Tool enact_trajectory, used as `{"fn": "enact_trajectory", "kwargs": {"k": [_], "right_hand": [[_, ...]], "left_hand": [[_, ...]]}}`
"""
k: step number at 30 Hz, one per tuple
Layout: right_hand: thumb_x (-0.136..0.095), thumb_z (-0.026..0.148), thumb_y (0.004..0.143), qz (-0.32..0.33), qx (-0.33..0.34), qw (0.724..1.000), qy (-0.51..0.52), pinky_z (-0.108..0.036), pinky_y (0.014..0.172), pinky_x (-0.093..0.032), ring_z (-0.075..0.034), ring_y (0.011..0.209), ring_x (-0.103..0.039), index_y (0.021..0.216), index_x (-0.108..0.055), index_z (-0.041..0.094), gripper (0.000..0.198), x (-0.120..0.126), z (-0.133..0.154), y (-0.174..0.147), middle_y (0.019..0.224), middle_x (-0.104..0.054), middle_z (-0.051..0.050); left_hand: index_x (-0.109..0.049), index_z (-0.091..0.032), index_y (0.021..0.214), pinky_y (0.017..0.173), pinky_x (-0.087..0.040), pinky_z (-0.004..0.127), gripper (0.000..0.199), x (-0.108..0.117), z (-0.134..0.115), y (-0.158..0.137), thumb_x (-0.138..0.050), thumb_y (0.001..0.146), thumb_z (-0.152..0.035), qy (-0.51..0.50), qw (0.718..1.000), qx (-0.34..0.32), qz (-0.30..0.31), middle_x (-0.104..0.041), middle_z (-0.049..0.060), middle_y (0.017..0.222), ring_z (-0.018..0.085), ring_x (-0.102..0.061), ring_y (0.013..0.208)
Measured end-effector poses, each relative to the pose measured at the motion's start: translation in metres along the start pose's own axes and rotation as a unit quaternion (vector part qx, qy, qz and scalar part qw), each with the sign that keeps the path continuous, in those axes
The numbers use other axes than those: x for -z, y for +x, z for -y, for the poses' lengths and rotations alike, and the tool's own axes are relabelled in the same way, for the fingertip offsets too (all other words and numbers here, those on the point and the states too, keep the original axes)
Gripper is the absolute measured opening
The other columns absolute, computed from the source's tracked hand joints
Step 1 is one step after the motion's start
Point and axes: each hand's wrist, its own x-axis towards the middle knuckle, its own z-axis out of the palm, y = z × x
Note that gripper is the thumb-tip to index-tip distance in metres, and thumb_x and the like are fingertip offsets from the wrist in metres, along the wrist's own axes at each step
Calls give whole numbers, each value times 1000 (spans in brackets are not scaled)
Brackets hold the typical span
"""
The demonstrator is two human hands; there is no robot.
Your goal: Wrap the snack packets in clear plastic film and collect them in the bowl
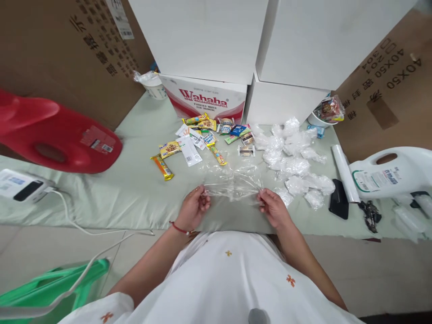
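Observation:
A clear sheet of plastic film [232, 185] is stretched between my hands above the cloth near the table's front. My left hand [195, 207] pinches its left end, and my right hand [272, 207] pinches the right end. Whether it is a flat sheet or a bag I cannot tell. Just beyond it lie several wrapped snacks, among them a yellow snack bar [216, 154], an orange-and-yellow packet [162, 168] and a white sachet [189, 150]. To the right of the film sits a heap of crumpled clear plastic bundles [293, 166].
A red jug [67, 130] lies at left near a white device [23, 186] with a cable. White boxes [202, 40] stand behind. At right are a film roll [345, 173], a black phone [339, 199], keys [370, 216], a white detergent jug [391, 173] and a bowl of snacks [322, 120].

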Motion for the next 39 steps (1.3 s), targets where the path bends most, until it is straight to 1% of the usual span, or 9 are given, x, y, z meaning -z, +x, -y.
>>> {"fn": "enact_trajectory", "kwargs": {"k": [8,12,15,18,21,25,29,32,39], "right_hand": [[-91,58,61,27,-29,998,-52,-23,47,-31,-11,59,-42,68,-60,20,50,40,-1,-11,69,-53,0],[-80,68,71,48,8,983,-178,-27,54,-38,-14,62,-47,70,-62,21,50,47,-15,-8,68,-54,0],[-71,67,81,47,54,956,-286,-29,59,-39,-15,60,-46,69,-61,22,47,50,-21,-10,61,-51,2],[-68,59,87,57,98,930,-351,-31,64,-42,-18,66,-51,75,-69,24,37,54,-19,-16,67,-59,0],[-73,53,84,63,105,917,-378,-36,77,-49,-24,86,-62,104,-77,28,32,57,-6,-18,93,-71,-4],[-77,52,81,-13,167,918,-359,-39,89,-50,-28,109,-63,129,-68,29,54,41,10,9,118,-71,-9],[-82,53,73,7,197,913,-357,-35,84,-49,-24,94,-65,113,-73,25,50,-2,4,56,104,-74,-7],[-68,56,84,20,197,916,-349,-29,69,-43,-18,69,-56,84,-71,22,34,-24,-5,78,73,-65,0],[-61,60,88,-61,185,922,-335,-27,57,-33,-15,56,-42,72,-59,23,41,13,2,78,57,-48,5]], "left_hand": [[-56,-19,70,41,-34,20,38,60,-22,-18,-81,73,-47,44,994,74,67,-58,0,59,8,-46,43],[-60,-19,71,45,-31,23,46,75,-32,-24,-75,74,-63,234,966,85,68,-62,3,66,13,-52,52],[-58,-22,65,48,-28,25,44,73,-52,-35,-66,83,-61,416,902,-71,-94,-52,-1,58,14,-42,54],[-56,-24,68,57,-34,28,33,50,-70,-46,-58,92,-47,481,787,-302,-241,-50,-1,61,18,-44,61],[-64,-25,78,76,-44,33,26,17,-65,-38,-52,96,-40,518,727,-427,-147,-63,4,78,22,-58,78],[-73,-22,97,107,-39,50,31,-13,-24,5,-45,99,-35,626,674,-389,44,-76,12,109,31,-62,120],[-64,-22,136,123,-19,62,44,-8,14,34,-35,104,-33,678,641,-356,54,-64,12,146,31,-47,145],[-50,-24,152,124,-6,68,51,10,22,33,-31,106,-37,692,626,-358,22,-53,13,157,31,-43,149],[-43,-28,157,125,-2,68,54,52,17,23,-34,105,-40,694,628,-351,-30,-43,14,163,32,-41,151]]}}
